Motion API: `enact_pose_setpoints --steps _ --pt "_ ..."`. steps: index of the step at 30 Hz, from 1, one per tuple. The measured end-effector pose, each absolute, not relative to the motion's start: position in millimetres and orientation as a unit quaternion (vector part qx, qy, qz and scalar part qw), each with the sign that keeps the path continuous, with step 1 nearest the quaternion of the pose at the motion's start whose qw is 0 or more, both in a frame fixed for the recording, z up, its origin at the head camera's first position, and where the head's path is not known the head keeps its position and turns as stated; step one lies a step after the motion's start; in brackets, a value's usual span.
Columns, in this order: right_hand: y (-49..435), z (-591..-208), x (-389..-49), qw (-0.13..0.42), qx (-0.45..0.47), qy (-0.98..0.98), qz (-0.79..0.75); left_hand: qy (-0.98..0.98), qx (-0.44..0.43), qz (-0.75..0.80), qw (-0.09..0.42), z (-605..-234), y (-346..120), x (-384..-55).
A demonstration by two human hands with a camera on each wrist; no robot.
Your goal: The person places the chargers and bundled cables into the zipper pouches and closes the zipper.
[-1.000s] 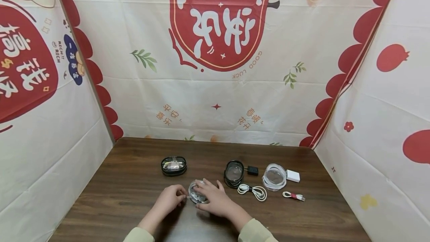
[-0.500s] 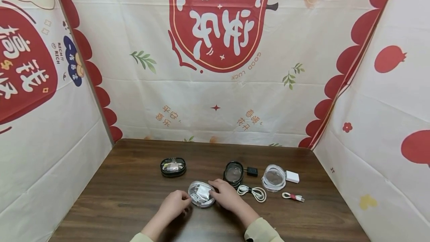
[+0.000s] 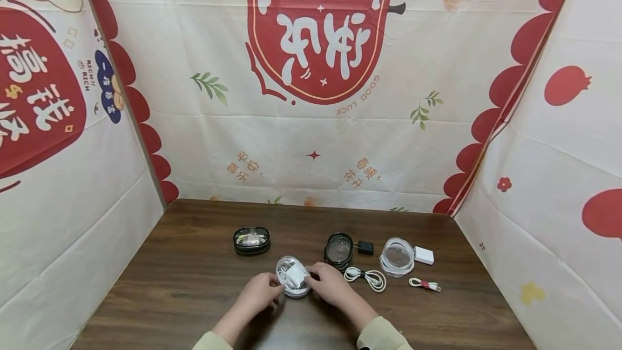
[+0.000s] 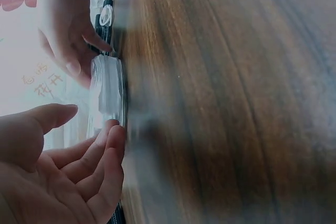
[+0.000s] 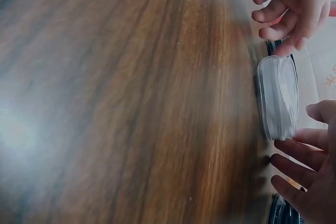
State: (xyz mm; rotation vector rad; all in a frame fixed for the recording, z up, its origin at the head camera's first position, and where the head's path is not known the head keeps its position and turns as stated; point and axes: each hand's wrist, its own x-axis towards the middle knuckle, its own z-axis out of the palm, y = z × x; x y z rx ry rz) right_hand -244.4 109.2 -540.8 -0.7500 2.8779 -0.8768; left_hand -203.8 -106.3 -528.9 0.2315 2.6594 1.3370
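A clear oval zip pouch (image 3: pixel 288 264) lies on the table with a white charging plug (image 3: pixel 296 275) and a white cable inside. My left hand (image 3: pixel 261 291) is at its left side, and in the left wrist view the fingertips (image 4: pixel 116 129) touch the near end while the thumb stands away from it. On the other side, my right hand (image 3: pixel 331 284) has its fingers spread. In the right wrist view its fingertips (image 5: pixel 283 145) are right at the end of the pouch, the thumb apart.
Behind to the left sits a filled black-edged pouch (image 3: pixel 251 250). To the right lie a black-edged pouch (image 3: pixel 338 253), a black plug (image 3: pixel 366 247), a coiled white cable (image 3: pixel 375 280), a white-edged pouch (image 3: pixel 397 270), a white plug (image 3: pixel 424 255) and a red-tied cable (image 3: pixel 424 283).
My right hand has slid off the pouch's top to its right side, uncovering the plug inside. My left hand has moved a little to the right, and the pouch has turned slightly.
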Motion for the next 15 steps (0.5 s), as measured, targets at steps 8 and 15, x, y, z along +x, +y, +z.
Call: enact_pose_setpoints --steps 8,15 --pt "118.8 -543.2 -240.0 0.034 -0.249 0.926 -0.283 0.862 0.049 0.494 0.104 -528.5 -104.3 -210.7" --pt "122.2 -543.2 -237.2 0.02 -0.26 0.928 -0.268 0.851 0.051 0.511 0.112 -533.1 -104.8 -219.4"
